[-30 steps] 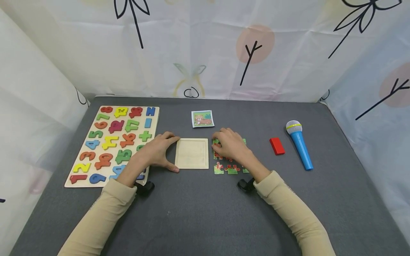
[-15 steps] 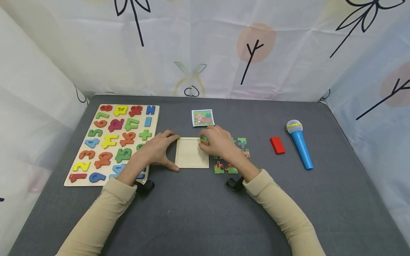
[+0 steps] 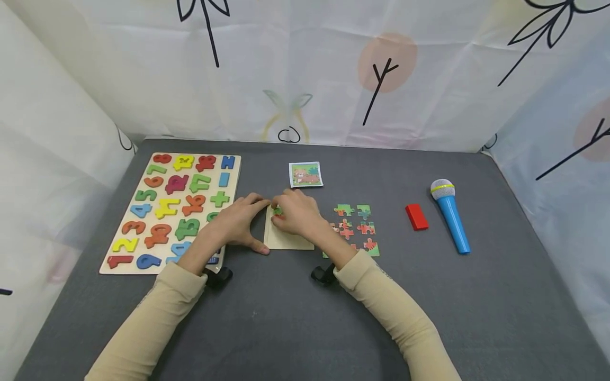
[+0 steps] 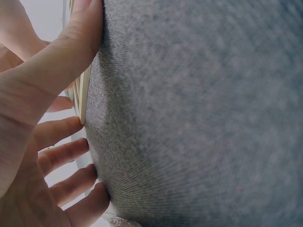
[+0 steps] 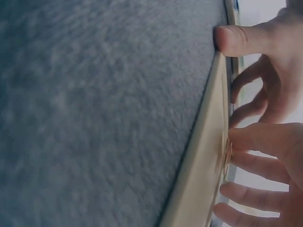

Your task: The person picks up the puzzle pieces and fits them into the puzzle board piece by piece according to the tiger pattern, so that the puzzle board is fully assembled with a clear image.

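Observation:
A shallow wooden puzzle tray (image 3: 288, 242) lies flat at the table's middle. My left hand (image 3: 233, 222) is spread along its left side, thumb at the near corner and index finger at the far corner; the left wrist view shows these fingers fairly straight at the tray edge. Over the tray's far left corner my right hand (image 3: 296, 212) pinches a green puzzle piece (image 3: 277, 210), mostly covered by the fingers. Whether the piece touches the tray floor I cannot tell. Several loose puzzle pieces (image 3: 366, 228) lie right of the tray, some behind the right wrist.
A picture card (image 3: 306, 174) lies beyond the tray. A wooden board of coloured numbers and letters (image 3: 167, 214) is at left, partly under the left forearm. A red block (image 3: 416, 217) and a blue toy microphone (image 3: 452, 222) lie at right. White printed cloth (image 3: 324, 106) stands behind.
My right hand has travelled left from the loose pieces, across the tray to its far left corner, with a green puzzle piece in its fingers. The left hand has stayed at the tray's left side.

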The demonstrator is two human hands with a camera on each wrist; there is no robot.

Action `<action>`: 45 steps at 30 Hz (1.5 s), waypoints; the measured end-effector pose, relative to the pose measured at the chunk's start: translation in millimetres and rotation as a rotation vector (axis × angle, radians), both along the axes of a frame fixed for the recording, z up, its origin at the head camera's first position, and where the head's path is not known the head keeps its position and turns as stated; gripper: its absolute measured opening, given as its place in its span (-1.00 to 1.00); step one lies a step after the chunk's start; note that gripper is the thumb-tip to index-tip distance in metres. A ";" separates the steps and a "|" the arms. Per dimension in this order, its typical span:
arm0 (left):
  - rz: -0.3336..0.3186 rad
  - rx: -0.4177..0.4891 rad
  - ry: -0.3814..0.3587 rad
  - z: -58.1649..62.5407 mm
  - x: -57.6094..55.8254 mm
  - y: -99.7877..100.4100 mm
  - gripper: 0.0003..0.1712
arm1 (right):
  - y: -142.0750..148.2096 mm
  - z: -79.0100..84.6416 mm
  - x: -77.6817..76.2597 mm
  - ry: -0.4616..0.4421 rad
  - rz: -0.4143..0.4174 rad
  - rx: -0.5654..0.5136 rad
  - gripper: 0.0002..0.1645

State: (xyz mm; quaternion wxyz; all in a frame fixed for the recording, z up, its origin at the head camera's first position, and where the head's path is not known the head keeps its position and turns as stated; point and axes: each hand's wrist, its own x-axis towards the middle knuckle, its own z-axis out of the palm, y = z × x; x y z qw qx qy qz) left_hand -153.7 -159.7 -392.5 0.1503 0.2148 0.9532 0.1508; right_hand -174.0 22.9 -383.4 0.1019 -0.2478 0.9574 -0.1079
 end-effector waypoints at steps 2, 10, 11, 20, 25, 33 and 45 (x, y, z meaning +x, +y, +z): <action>-0.003 -0.003 -0.003 -0.3 -0.2 0.7 0.35 | -1.6 -1.5 -0.4 0.007 -0.003 -0.004 -0.62; -0.006 -0.017 -0.005 -1.3 -1.7 3.3 0.37 | 5.6 0.7 -0.5 0.006 -0.015 0.002 -0.54; -0.005 -0.019 -0.002 -1.6 -2.1 3.3 0.37 | 7.4 1.3 -0.4 0.007 -0.018 0.004 -0.55; -0.002 -0.021 0.007 -1.9 -3.1 2.4 0.35 | 12.0 0.3 -0.8 -0.012 -0.011 0.006 -0.63; -0.010 -0.013 0.007 -2.6 -3.1 2.8 0.34 | 8.7 -1.6 -1.9 -0.010 -0.016 -0.010 -0.65; -0.003 -0.011 -0.002 -0.6 -2.1 2.8 0.34 | 7.2 -1.7 -2.3 -0.002 -0.006 -0.026 -0.64; -0.007 -0.025 0.011 -0.6 -4.1 4.4 0.35 | 19.6 10.3 -6.7 0.005 -0.047 -0.029 -0.57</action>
